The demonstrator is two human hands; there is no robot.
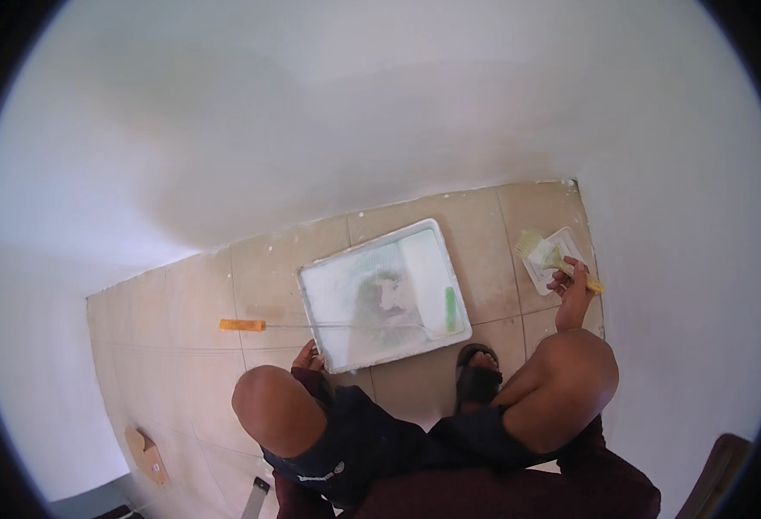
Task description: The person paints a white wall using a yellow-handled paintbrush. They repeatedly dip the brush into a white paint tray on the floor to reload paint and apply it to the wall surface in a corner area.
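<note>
White rectangular paint tray [308, 307]: slantwise on the beige tiled floor [181, 372], between the floor's far edge and my bent knees [278, 406]; white paint lies thickest toward its right edge, and a greyish patch shows mid-tray.
Left hand [308, 355]: at the tray's near left corner, fingers bent at the rim; I cannot tell whether they pinch it or only touch.
Right hand [573, 281]: fingers pressed together, pinching my pale-bristled, yellow-handled paintbrush [546, 253].
Brush tip: over the far left edge of a small white rectangular dish [538, 278]; touching or just above, I cannot tell.
Small dish: on the floor, near its far right corner, apart from the tray.
Long thin-rodded paint roller [450, 309]: green sleeve inside the tray by the right edge, rod across it, orange grip [243, 325] sticking out past the left edge.
Black sandal [477, 374]: on my foot, just beside the tray's near right corner.
</note>
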